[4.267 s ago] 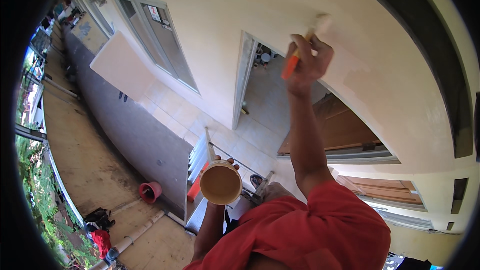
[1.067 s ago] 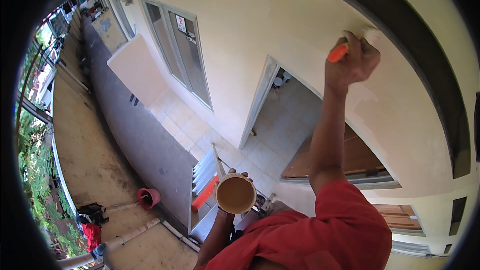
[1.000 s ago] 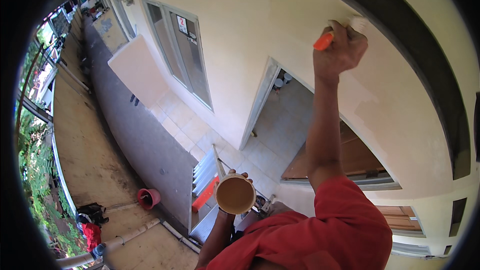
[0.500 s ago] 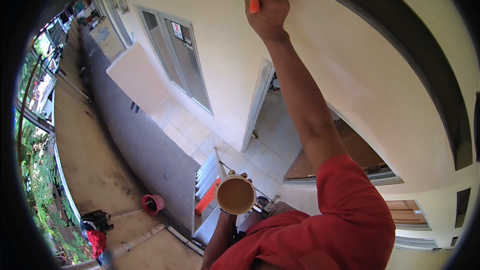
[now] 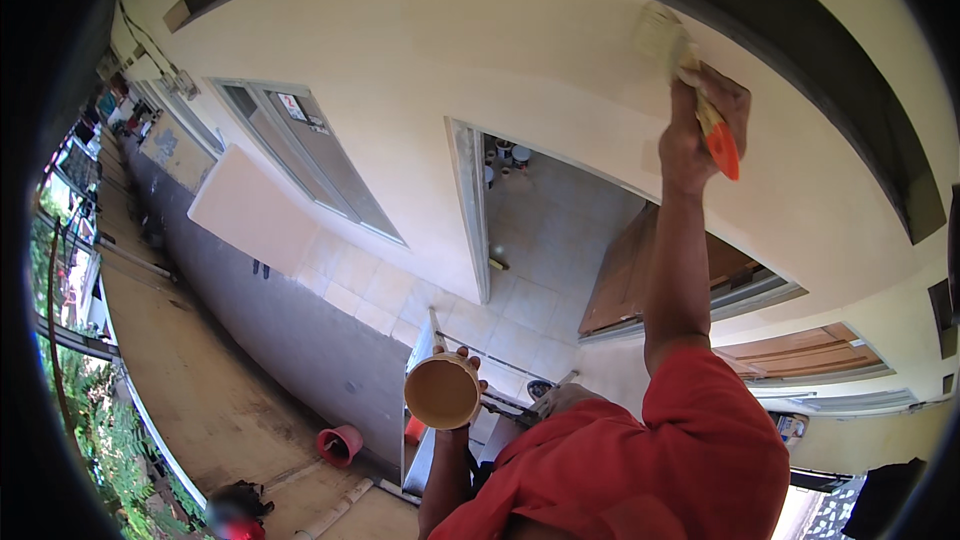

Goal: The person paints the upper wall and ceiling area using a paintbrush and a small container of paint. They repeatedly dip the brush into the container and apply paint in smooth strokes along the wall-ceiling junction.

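The right hand [image 5: 705, 130], fingers closed around the brush [image 5: 683, 53], has shifted rightward, placing the bristles at a different wall [image 5: 560, 70] section, below the dark band [image 5: 800, 30]. The left hand's [image 5: 474, 362] fingers grip the tub [image 5: 442, 395].

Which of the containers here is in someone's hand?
The cream tub, held by the left hand; the pink bucket below and the pale containers indoors are in no hand.

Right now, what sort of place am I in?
Probably just outside a house or similar building: there's a window and a doorway on one side, leafy greenery on the other.
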A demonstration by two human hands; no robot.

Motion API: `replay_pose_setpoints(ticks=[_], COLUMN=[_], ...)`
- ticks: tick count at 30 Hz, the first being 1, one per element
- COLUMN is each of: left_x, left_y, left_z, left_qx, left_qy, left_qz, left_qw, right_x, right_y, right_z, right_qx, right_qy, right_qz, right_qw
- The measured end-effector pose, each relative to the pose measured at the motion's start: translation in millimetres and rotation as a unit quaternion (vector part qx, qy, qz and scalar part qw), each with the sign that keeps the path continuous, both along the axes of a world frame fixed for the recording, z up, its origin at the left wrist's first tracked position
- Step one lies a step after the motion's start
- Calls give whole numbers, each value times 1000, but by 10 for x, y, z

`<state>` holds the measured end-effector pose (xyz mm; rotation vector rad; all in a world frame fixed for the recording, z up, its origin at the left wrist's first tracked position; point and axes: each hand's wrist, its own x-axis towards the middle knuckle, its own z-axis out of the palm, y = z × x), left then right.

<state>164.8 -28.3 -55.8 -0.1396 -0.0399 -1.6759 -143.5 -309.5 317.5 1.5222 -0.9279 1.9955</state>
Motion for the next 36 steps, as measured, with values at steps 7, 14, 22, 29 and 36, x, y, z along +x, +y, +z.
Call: replay_pose_setpoints(ticks=[7, 14, 22, 29, 36], left_x=[-8, -13, 8, -33, 5], left_y=[-44, -36, -31, -37, -49], left_z=[68, 9, 12, 74, 49], left_qx=[-18, -16, -12, -13, -14], left_qy=[5, -13, -8, -7, -17], left_qz=[-19, -18, -15, -13, -22], left_qw=[1000, 1000, 1000, 1000, 1000], right_x=[-1254, -973, 127, 890, 593], right_y=[827, 1012, 125, -228, -321], right_z=[-110, -559, -1358, -1514, -1435], right_qx=[-6, 37, 88, 95, 139], right_qy=[-35, 58, 134, 152, -22], right_qz=[-128, -331, -250, -41, 181], right_qw=[991, 941, 955, 983, 973])
